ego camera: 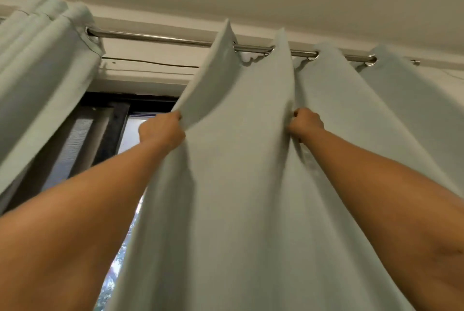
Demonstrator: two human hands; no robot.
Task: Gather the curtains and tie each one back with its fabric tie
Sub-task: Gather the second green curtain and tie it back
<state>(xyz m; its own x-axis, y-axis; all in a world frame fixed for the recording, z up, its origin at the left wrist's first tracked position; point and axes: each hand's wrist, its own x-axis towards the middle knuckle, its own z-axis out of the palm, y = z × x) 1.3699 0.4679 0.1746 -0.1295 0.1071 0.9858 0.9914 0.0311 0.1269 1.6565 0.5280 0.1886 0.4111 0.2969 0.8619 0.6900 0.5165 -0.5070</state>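
Right curtain (246, 160) hangs spread along the rod (160, 37), long axis vertical; its free leading edge lies at the left, with the bunched folds and remaining rings lying rightward. Left hand (160, 131) pinches that leading edge, fingers curled on the cloth; right hand (305, 122) grips a fold further right, both raised overhead. Judgement: gathering runs left to right, so the left hand carries its edge toward the right hand. Left curtain (42, 64) already bunched at far left; no tie visible.

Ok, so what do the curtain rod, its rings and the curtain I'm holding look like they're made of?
Shiny silver curtain rod: polished metal, likely steel, from its bright highlights.
Silver eyelet rings: the same glossy metal look.
Pale grey-green curtain: matte woven fabric, hanging in soft opaque folds; the fibre cannot be told.
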